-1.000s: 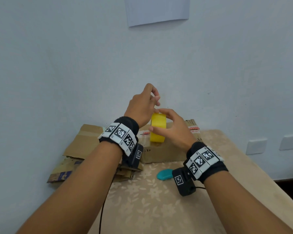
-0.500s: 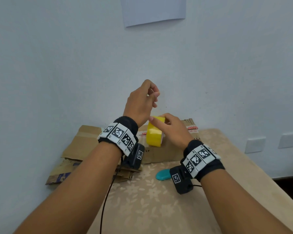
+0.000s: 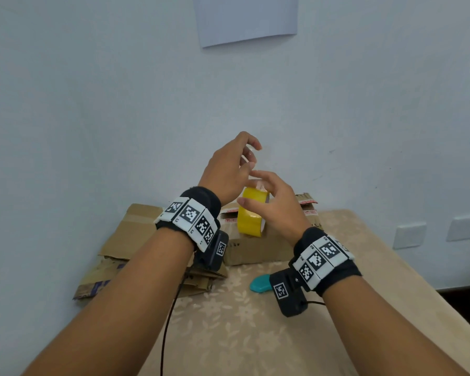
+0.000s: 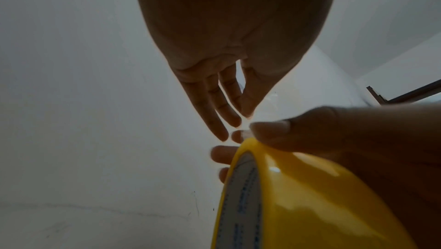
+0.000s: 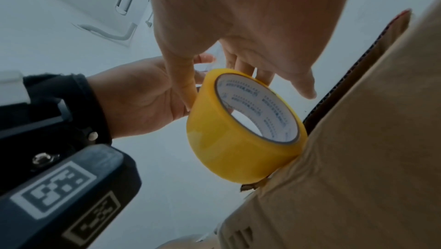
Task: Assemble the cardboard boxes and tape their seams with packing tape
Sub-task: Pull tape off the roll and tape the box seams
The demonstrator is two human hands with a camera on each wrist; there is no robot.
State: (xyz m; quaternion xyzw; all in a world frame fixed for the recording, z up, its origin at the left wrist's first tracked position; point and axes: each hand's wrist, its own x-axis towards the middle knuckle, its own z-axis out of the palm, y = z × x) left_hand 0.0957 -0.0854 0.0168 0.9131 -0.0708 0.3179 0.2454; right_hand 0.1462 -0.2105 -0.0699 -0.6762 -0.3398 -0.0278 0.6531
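Note:
A yellow packing tape roll (image 3: 248,221) (image 5: 229,140) (image 4: 310,196) stands on edge against the top of a brown cardboard box (image 3: 258,248) (image 5: 358,158). My right hand (image 3: 255,187) (image 5: 248,83) grips the roll from above, thumb on one side and fingers on the other. Just above it, my left hand (image 3: 248,158) (image 4: 241,115) pinches the clear loose end of the tape between thumb and fingertips. A short strip runs from the roll up to that pinch.
Flattened cardboard (image 3: 130,234) lies stacked at the left against the wall. A teal object (image 3: 259,284) sits on the floral tablecloth (image 3: 255,335) under my right wrist. Wall sockets (image 3: 409,234) are at the right, where the table edge drops off.
My right hand has turned the roll and lowered it onto the box. My left hand has drawn up and away from the roll with the tape end.

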